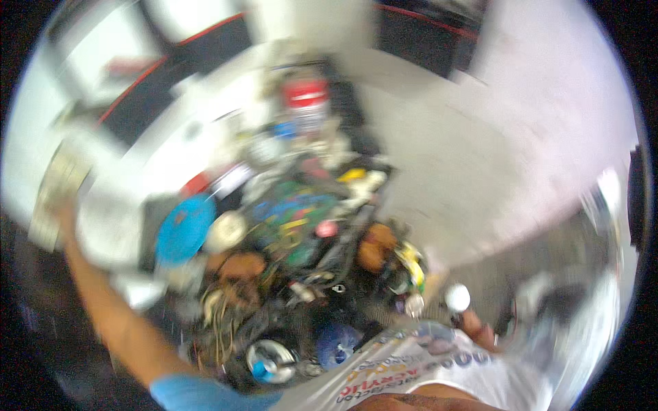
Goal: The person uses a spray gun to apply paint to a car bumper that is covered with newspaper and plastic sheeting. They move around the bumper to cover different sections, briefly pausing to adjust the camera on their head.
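Observation:
Motion smears the whole view. My left arm reaches out to the far left, and my left hand [62, 205] is against a pale, yellowish flat piece [63, 168]; its fingers are too blurred to make out. Close to my body on the right, my right hand [478, 330] is closed, with a white round-topped thing [458, 298] at its fingers. What kind of thing that is cannot be made out. My white printed shirt front [425, 356] fills the lower edge between the arms.
A crowded pile spreads before me: a blue round lid [185, 229], a red-and-white container [306, 103], brown rounded pieces [375, 246], a green tangle [298, 226] and a white-and-blue roll [271, 362]. A pale wall [534, 123] rises at the right. Dark red-edged panels [432, 38] stand behind.

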`<state>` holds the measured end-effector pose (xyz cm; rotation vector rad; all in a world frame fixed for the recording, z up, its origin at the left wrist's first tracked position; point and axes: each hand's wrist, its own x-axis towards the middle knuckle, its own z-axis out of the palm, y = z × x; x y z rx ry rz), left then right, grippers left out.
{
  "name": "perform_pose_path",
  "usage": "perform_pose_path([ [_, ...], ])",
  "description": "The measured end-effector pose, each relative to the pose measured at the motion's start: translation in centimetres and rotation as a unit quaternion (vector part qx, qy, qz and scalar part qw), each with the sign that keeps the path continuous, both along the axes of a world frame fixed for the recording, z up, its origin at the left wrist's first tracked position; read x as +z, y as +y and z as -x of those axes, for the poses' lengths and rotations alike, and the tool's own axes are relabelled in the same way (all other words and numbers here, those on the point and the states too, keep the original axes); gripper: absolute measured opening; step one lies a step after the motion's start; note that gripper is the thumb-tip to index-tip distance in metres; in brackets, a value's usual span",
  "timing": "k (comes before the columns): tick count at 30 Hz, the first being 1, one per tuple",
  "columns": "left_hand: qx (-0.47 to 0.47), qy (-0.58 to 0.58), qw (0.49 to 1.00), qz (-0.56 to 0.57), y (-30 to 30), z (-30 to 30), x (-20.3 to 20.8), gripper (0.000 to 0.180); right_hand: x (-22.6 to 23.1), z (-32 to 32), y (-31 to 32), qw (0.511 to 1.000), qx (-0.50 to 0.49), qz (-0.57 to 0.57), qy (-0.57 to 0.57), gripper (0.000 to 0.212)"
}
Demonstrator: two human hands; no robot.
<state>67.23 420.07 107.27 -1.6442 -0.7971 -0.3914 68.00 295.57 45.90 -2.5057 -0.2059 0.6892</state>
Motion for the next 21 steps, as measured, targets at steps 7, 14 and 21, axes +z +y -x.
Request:
perform_pose_path([
  [7, -0.251, -0.302, 0.857, 0.335, -16.0, -17.9, -21.6, 0.051, 11.6, 5.2, -4.8, 0.996, -0.012, 0.084, -0.027, 0.041],
  [14, -0.451, -0.301, 0.737, 0.404, -36.4, -19.7, -25.2, 0.052, 7.8, 7.7, -2.4, 0.998, -0.053, 0.021, -0.029, 0.05],
  [21, -0.543, -0.158, 0.589, 0.578, -58.6, -15.8, -35.0, 0.053, 6.7, 8.8, -5.5, 0.994, -0.062, 0.01, -0.087, 0.054],
])
